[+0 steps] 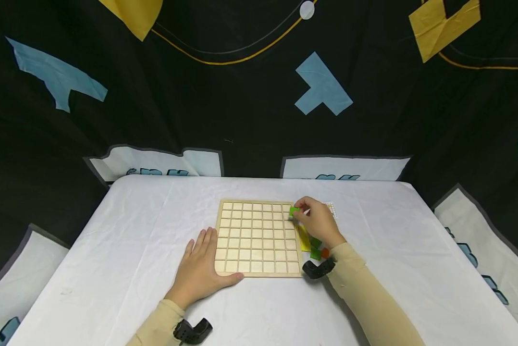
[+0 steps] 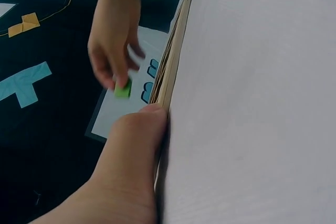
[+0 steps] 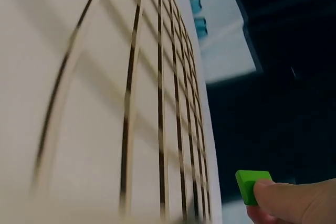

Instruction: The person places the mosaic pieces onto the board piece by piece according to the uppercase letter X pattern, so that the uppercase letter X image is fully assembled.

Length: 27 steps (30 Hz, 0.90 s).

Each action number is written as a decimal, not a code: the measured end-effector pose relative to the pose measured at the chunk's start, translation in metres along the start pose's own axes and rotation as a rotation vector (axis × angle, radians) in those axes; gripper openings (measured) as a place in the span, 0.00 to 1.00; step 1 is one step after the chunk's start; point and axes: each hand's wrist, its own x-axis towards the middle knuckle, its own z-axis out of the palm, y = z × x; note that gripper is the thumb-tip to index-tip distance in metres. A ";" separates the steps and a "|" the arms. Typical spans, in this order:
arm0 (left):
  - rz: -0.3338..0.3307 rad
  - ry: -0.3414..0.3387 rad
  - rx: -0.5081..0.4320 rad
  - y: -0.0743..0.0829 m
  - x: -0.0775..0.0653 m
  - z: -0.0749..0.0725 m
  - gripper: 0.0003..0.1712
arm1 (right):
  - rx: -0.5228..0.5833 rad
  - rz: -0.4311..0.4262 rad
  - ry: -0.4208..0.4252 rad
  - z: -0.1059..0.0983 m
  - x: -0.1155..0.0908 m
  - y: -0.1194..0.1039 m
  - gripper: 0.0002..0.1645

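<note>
A pale wooden grid board (image 1: 257, 236) lies flat on the white table, its squares bare. My right hand (image 1: 317, 218) pinches a small green square tile (image 1: 293, 211) between thumb and fingertips, at the board's far right corner. The right wrist view shows that green tile (image 3: 253, 184) tilted, gripped at its edge by the thumb (image 3: 294, 200). My left hand (image 1: 200, 266) lies with straight fingers along the board's left edge, its thumb reaching to the near edge. In the left wrist view the thumb (image 2: 131, 145) touches the board's side (image 2: 170, 66).
Right of the board, partly under my right arm, lie yellow pieces (image 1: 304, 239), green pieces (image 1: 315, 253) and an orange piece (image 1: 325, 253). A small printed grid card (image 1: 330, 209) lies behind the right hand. A dark curtain (image 1: 250, 120) hangs beyond the white table (image 1: 112, 250).
</note>
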 end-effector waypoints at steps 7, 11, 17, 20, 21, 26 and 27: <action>0.007 0.009 0.018 -0.001 -0.001 0.000 0.80 | 0.155 -0.060 -0.126 0.040 0.020 -0.036 0.08; 0.013 0.008 0.029 -0.001 -0.001 0.000 0.78 | 0.192 -0.085 -0.167 0.060 0.026 -0.054 0.07; 0.012 0.010 0.031 -0.001 -0.002 0.000 0.77 | 0.179 -0.096 -0.167 0.084 0.029 -0.073 0.08; 0.011 0.010 0.028 -0.001 -0.002 0.000 0.77 | 0.150 -0.102 -0.139 0.093 0.029 -0.078 0.08; 0.010 0.009 0.025 0.000 -0.002 0.000 0.77 | 0.136 -0.104 -0.131 0.095 0.029 -0.079 0.09; 0.009 0.005 0.035 0.000 -0.002 0.000 0.77 | 0.046 -0.131 -0.105 0.103 0.030 -0.084 0.10; 0.010 0.007 0.037 0.000 -0.003 0.000 0.77 | 0.027 -0.134 -0.104 0.104 0.031 -0.085 0.10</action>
